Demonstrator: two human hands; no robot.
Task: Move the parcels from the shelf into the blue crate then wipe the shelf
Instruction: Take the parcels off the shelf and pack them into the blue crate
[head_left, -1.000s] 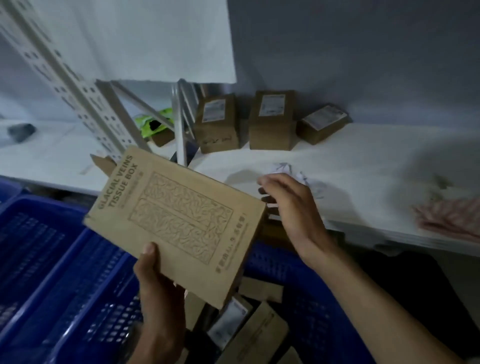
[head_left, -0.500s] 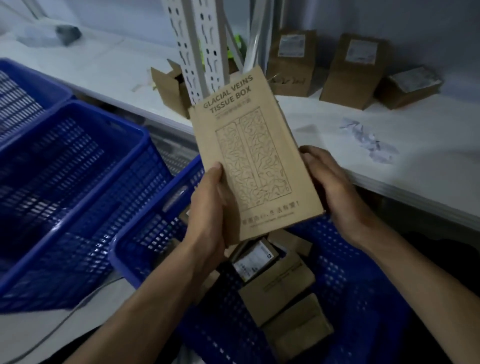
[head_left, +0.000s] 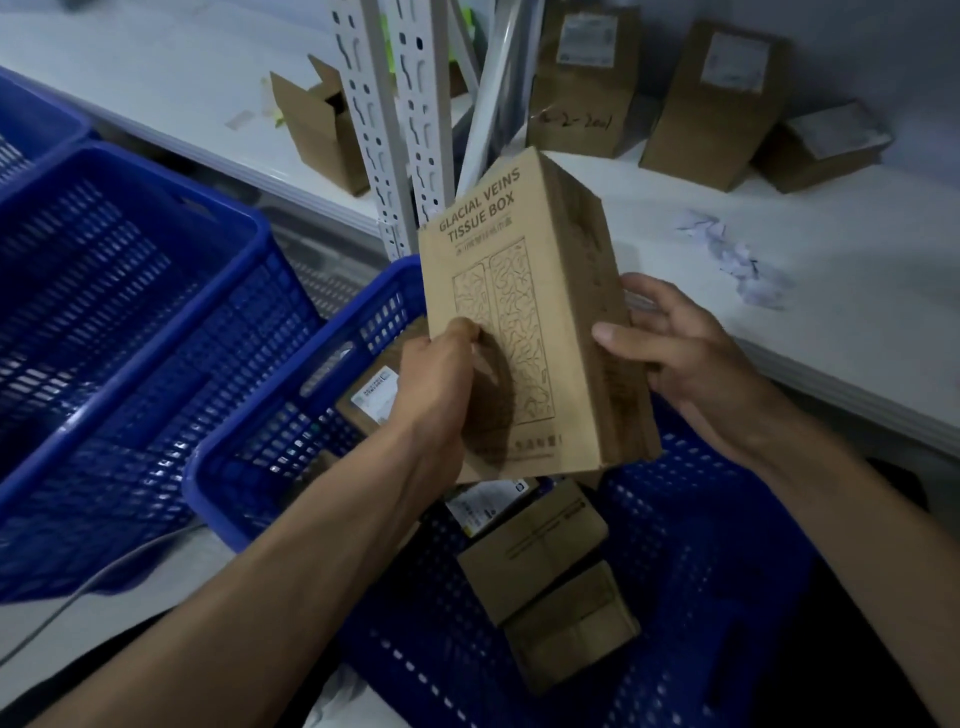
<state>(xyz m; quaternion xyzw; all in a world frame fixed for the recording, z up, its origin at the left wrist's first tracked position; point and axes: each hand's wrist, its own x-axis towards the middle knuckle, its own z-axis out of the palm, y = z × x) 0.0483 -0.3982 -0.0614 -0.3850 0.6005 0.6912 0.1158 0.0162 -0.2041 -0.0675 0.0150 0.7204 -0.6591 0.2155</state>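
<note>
I hold a flat brown tissue box parcel (head_left: 524, 291), printed "GLACIAL VEINS TISSUE BOX", upright above the blue crate (head_left: 244, 441). My left hand (head_left: 441, 395) grips its lower left edge, thumb on the front face. My right hand (head_left: 675, 358) clasps its right side. The crate below holds several brown parcels (head_left: 535, 561). Three more parcels (head_left: 582, 78) stand at the back of the white shelf (head_left: 857, 291), against the wall.
A second blue crate (head_left: 104, 291) sits to the left. White perforated shelf uprights (head_left: 389, 114) rise behind the held box, with an open small carton (head_left: 317, 119) beside them. Crumpled white paper (head_left: 732, 254) lies on the shelf. A grey cable (head_left: 88, 587) runs across the floor.
The tissue box came off the shelf edge and turned from a tilted flat pose to upright over the crate. My right hand closed onto its side. The view dropped toward the crate.
</note>
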